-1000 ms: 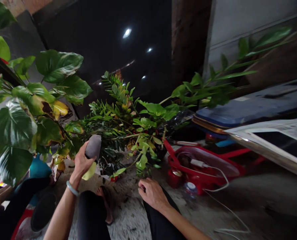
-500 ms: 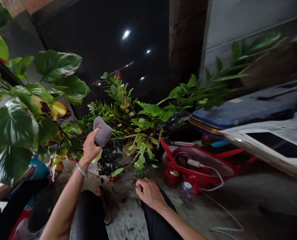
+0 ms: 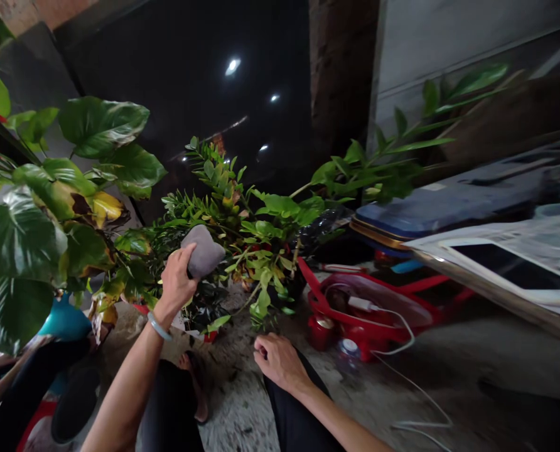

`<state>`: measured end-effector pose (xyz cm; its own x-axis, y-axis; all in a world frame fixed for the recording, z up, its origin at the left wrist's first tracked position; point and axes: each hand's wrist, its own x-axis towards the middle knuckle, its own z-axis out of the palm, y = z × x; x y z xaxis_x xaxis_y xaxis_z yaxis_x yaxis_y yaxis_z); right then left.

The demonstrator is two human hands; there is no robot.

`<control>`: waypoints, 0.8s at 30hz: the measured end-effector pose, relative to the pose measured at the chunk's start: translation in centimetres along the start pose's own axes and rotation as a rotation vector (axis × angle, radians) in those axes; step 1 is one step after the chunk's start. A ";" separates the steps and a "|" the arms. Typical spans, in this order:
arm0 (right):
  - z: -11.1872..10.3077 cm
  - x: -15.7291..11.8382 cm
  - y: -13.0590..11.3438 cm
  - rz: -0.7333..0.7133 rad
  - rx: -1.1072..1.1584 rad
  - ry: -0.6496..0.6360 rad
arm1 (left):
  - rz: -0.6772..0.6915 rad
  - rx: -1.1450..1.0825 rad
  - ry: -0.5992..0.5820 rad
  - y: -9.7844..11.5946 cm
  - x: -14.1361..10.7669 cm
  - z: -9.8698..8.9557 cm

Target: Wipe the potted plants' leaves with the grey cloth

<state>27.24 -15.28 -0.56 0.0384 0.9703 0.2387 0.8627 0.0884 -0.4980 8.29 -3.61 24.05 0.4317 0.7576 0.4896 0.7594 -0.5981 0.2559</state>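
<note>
My left hand (image 3: 179, 276), with a pale bracelet (image 3: 159, 328) at its wrist, is closed on the edge of a grey, flat, rounded object (image 3: 205, 252). Its exact kind does not show. The arm is stretched forward, and the object is in front of the leafy green plants (image 3: 261, 238). My right hand (image 3: 280, 359) rests on my right knee (image 3: 294, 402) in dark trousers, its fingers curled in and nothing seen in them.
Large variegated leaves (image 3: 21, 235) hang at the left, above another person's arm (image 3: 14, 376) and a teal object (image 3: 66, 320). At right stand a red basket (image 3: 315, 282) with a white cable (image 3: 409, 326) and a cluttered table (image 3: 496, 301). A dark glossy panel (image 3: 190, 81) rises behind.
The grey object in my left hand has swung right and slightly down, and turned. The background has shifted a little left. My right hand stays on the knee.
</note>
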 end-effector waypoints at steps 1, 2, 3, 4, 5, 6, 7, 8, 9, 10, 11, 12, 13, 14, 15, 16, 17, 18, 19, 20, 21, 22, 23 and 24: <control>0.0 0.0 0.0 -0.001 0.001 -0.003 | -0.042 0.031 -0.059 -0.4 -0.3 0.8; 0.0 0.0 0.0 0.000 0.003 -0.006 | -0.068 0.051 -0.153 -0.8 -1.0 1.6; 0.0 -0.1 0.0 0.004 0.002 -0.009 | -0.077 0.057 -0.264 -1.1 -2.0 2.5; 0.0 -0.1 0.1 0.009 0.000 -0.012 | -0.071 0.049 -0.373 -1.2 -3.2 3.1; 0.0 -0.1 0.1 0.014 -0.003 -0.015 | -0.055 0.028 -0.464 -1.3 -4.3 3.5; 0.0 -0.1 0.2 0.016 -0.004 -0.018 | -0.034 -0.001 -0.523 -1.2 -5.3 3.5; 0.0 0.0 0.2 0.016 -0.003 -0.020 | -0.012 -0.036 -0.543 -1.1 -6.0 3.2; -0.1 0.0 0.2 0.014 -0.001 -0.021 | 0.007 -0.071 -0.521 -1.0 -6.3 2.6; -0.1 0.0 0.2 0.012 0.002 -0.021 | 0.022 -0.103 -0.460 -0.9 -6.3 1.9; -0.1 0.1 0.1 0.014 0.006 -0.020 | 0.032 -0.129 -0.369 -0.9 -5.9 1.1; -0.1 0.2 -0.1 0.019 0.009 -0.019 | 0.033 -0.147 -0.261 -1.0 -5.3 0.4; 0.0 0.2 -0.2 0.026 0.013 -0.019 | 0.021 -0.158 -0.150 -1.3 -4.6 -0.2; 0.0 0.2 -0.4 0.036 0.018 -0.020 | -0.005 -0.163 -0.049 -1.6 -4.0 -0.4; 0.0 0.3 -0.6 0.045 0.025 -0.021 | -0.046 -0.161 0.023 -2.1 -3.5 -0.4; 0.0 0.3 -0.8 0.053 0.034 -0.025 | -0.096 -0.156 0.056 -2.6 -3.3 -0.1; 0.0 0.3 -0.9 0.056 0.046 -0.029 | -0.144 -0.151 0.042 -3.0 -3.4 0.5; 0.0 0.3 -1.0 0.056 0.064 -0.037 | -0.181 -0.148 -0.013 -3.4 -3.9 1.2; 0.0 0.3 -1.0 0.061 0.089 -0.048 | -0.203 -0.152 -0.098 -3.8 -4.6 1.8; 0.0 0.4 -1.0 0.079 0.122 -0.061 | -0.210 -0.164 -0.195 -4.0 -5.6 2.4; -0.1 0.6 -1.0 0.116 0.164 -0.074 | -0.208 -0.184 -0.285 -4.1 -6.7 2.9; -0.1 0.8 -1.1 0.169 0.217 -0.080 | -0.205 -0.210 -0.353 -4.1 -7.7 3.1; -0.2 1.1 -1.3 0.226 0.284 -0.076 | -0.208 -0.240 -0.396 -4.0 -8.8 3.2; -0.3 1.5 -1.6 0.273 0.367 -0.061 | -0.219 -0.271 -0.417 -3.9 -9.7 3.1; -0.3 2.0 -2.1 0.301 0.468 -0.038 | -0.235 -0.302 -0.422 -3.8 -10.4 2.8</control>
<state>25.70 -13.54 1.22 0.2225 0.9749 0.0026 0.5000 -0.1118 -0.8588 2.30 -8.54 15.66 0.4721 0.8810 0.0313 0.7125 -0.4023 0.5749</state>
